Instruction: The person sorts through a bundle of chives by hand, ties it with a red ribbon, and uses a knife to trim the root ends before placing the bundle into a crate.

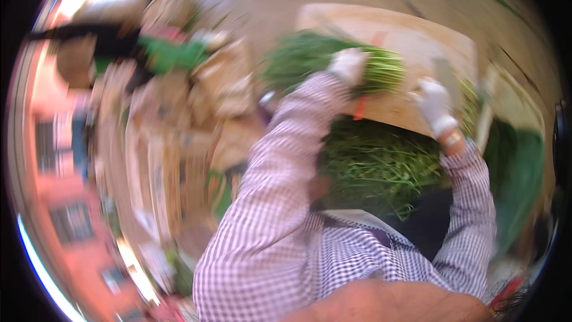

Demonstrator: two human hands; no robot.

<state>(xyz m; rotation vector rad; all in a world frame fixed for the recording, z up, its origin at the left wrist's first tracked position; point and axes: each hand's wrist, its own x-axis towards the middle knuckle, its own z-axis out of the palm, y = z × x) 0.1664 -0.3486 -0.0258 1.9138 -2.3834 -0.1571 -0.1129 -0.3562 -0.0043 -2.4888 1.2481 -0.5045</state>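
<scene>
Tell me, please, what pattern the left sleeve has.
The left sleeve is checked, clearest in the head view.

Along the left edge of the ground (262,6), a pile of cardboard (158,173) stands near brown paper (229,80) and a blurred green bundle (170,55), with a pink wall (65,190) and its windows (72,223) farther left, while a green sack (524,173) sits toward the right edge.
</scene>
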